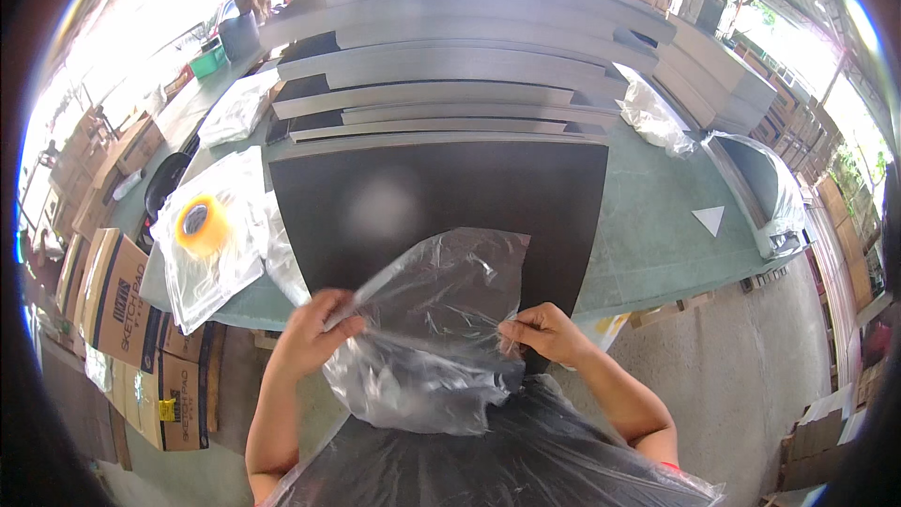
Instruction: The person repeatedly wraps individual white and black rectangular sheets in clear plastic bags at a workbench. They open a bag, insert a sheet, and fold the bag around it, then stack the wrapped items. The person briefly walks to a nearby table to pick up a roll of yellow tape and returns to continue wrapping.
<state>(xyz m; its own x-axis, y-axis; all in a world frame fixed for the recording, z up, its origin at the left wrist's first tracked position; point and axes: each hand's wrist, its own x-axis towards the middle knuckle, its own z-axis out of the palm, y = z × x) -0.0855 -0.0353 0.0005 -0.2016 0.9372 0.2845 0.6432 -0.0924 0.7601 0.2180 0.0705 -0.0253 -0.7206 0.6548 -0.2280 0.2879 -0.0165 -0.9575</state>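
Note:
A clear plastic bag (441, 300) spreads between my two hands, in front of my body and over the near part of a black board (441, 183). At its left edge my left hand (319, 324) is closed, with the film pinched between thumb and fingers. My right hand (547, 332) pinches the right side of the bag. The bag's lower part hangs crumpled over the table's near edge. The black board lies at the front of several stacks of dark boards with grey edges (450, 66).
On the green table (657, 225), left, a yellow tape roll (208, 238) lies on flat plastic bags (230, 272). To the right stand a plastic-wrapped stack (765, 197) and a white triangular scrap (710, 220). Cardboard boxes (122, 296) stand on the floor at left.

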